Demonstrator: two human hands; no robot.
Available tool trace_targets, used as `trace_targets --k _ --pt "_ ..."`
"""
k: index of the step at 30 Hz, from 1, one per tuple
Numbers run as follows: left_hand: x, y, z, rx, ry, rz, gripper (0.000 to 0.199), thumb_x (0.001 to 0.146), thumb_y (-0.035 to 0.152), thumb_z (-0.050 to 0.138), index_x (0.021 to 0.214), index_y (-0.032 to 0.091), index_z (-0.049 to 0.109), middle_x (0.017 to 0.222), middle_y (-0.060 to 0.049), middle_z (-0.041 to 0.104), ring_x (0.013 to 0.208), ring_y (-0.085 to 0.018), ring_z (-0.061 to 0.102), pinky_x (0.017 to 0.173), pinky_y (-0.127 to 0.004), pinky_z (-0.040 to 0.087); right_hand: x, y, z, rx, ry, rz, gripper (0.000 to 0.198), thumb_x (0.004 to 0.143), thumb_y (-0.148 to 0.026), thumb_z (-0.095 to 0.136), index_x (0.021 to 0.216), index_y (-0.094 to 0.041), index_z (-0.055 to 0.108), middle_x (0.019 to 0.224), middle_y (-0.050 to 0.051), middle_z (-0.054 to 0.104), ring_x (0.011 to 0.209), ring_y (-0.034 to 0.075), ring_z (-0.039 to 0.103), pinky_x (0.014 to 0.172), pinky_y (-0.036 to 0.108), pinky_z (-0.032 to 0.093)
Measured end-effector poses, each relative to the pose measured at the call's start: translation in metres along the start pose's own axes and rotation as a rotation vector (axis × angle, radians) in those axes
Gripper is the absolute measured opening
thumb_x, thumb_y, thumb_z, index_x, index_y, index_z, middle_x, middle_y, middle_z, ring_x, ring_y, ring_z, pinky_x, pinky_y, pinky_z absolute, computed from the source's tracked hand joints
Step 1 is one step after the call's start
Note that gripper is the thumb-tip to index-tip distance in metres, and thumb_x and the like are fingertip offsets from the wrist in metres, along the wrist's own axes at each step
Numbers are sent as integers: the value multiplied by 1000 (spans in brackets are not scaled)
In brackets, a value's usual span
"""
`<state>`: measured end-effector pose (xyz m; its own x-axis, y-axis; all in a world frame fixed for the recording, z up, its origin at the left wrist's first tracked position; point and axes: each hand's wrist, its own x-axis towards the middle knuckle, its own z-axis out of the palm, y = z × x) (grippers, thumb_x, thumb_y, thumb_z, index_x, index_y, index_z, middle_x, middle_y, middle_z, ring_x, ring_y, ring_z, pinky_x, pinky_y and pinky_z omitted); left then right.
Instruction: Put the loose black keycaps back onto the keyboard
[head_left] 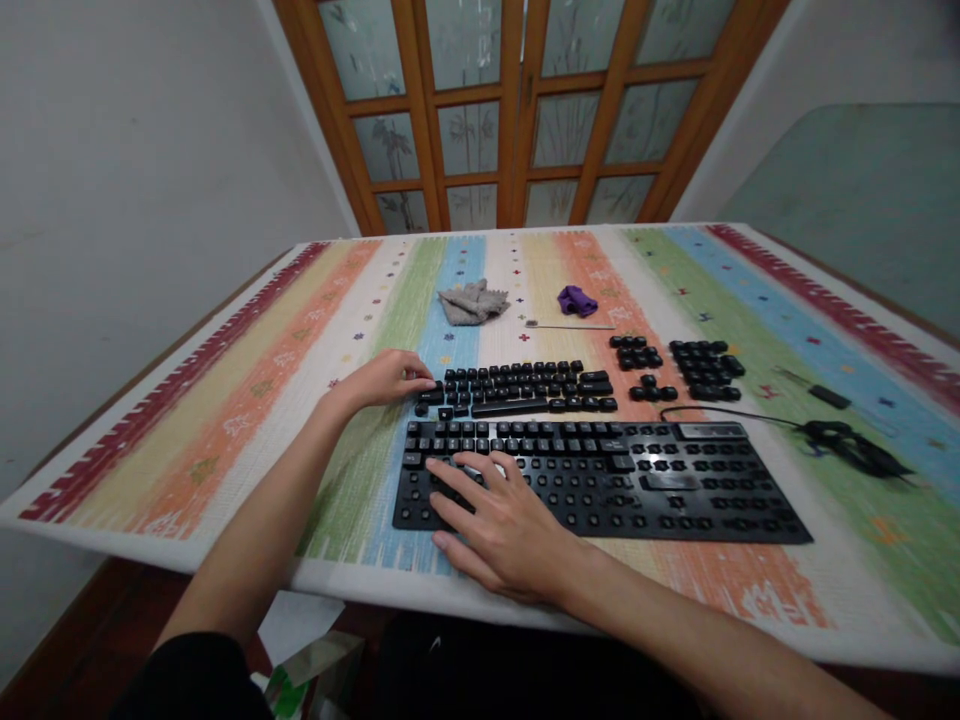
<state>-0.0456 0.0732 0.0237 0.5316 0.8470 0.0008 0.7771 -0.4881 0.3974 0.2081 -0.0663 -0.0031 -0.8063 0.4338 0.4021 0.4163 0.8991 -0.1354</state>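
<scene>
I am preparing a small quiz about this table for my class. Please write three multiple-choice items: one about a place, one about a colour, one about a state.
1. Where does the left hand rest?
A. on the grey cloth
B. at the left end of the loose keycaps
C. on the cable

2. What colour is the small crumpled cloth beside the grey cloth?
A. purple
B. yellow
C. white

3. In what state is the keyboard?
A. all keys on
B. upside down
C. many keys off on its right side

Answers: 1 B, its fingers touch the row's end; 2 A, it is plainly purple; 3 C, bare sockets show there, while the right hand lies on its left part.
</scene>
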Motion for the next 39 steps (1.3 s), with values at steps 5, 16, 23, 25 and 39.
trace_targets --k 5,16,23,25,39 --pt "0 -2 2 4 0 -13 24 91 32 60 93 15 76 88 -7 75 78 -17 66 75 -27 47 0 0 1 3 -8 4 33 102 -41 41 111 -18 63 146 8 52 125 28 42 101 44 30" --pt "16 2 -1 51 8 -1 28 92 33 55 102 15 75 97 -9 75 85 -18 66 80 -28 47 0 1 1 18 29 -16 29 101 -38 44 105 -18 65 142 8 56 123 27 45 100 44 31" --pt "34 2 0 67 -48 8 26 88 31 59 98 15 76 90 -8 76 78 -17 66 75 -26 46 1 3 -3 40 167 -57 23 99 -31 48 97 -17 67 132 9 63 118 25 49 98 43 32" --pt "36 2 -1 72 -48 4 27 87 32 60 100 14 76 89 -8 76 76 -17 65 73 -25 46 1 3 -4 38 168 -53 23 98 -30 49 95 -17 67 132 9 63 117 25 50 97 43 32" --pt "17 13 -17 5 108 12 21 87 31 61 92 15 75 84 -5 74 72 -14 62 69 -25 46 -4 23 -11 18 184 89 22 98 -27 51 101 -18 71 130 9 65 117 27 49 98 45 32"
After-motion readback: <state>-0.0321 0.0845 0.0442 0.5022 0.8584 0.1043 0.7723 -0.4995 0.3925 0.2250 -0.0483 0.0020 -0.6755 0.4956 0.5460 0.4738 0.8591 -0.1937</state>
